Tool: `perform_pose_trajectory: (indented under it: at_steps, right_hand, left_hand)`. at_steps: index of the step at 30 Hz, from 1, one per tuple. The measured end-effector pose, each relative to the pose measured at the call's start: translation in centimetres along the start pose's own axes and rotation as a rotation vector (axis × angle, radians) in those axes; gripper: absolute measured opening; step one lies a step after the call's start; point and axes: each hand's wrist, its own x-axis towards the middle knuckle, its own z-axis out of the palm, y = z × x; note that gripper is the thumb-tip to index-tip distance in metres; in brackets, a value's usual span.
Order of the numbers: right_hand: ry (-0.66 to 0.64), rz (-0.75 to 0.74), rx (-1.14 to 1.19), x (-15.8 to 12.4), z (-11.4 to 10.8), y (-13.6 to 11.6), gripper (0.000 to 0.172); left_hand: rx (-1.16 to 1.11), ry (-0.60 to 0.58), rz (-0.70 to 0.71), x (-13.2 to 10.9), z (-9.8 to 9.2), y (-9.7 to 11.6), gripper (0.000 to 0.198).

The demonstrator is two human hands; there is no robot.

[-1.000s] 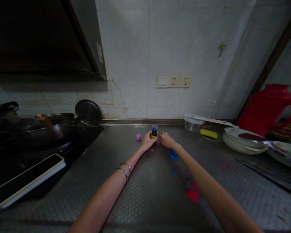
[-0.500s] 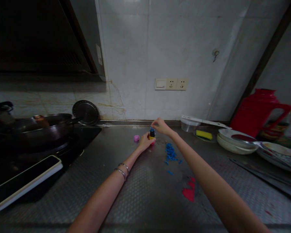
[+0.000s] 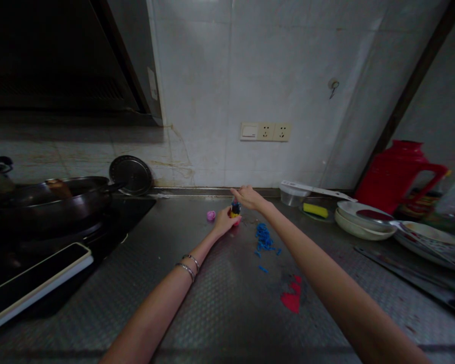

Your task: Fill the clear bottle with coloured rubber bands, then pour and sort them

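Filling the little jar (image 3: 235, 207), looks like: left hand (image 3: 224, 221) gripping it, right hand (image 3: 250, 197) half-curled above, can't tell if loaded; next needs steady aim.

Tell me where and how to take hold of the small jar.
I'd pinch the small jar by its lower sides, coming from the left, as the left hand does: it is upright and narrow, and the right hand is over its top.
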Motion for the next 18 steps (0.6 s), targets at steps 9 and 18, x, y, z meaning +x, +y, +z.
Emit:
perform_pose_trajectory:
  at_steps: [9, 18]
  right_hand:
    - [-0.021, 0.044, -0.018, 0.6, -0.6, -0.8, 0.063]
    - [0.392, 0.100, 0.229, -4.4, 0.8, 4.4, 0.052]
  left_hand:
    - [-0.061, 0.010, 0.039, 0.3, 0.3, -1.0, 0.032]
    - [-0.065, -0.012, 0.036, 0.6, 0.2, -1.3, 0.036]
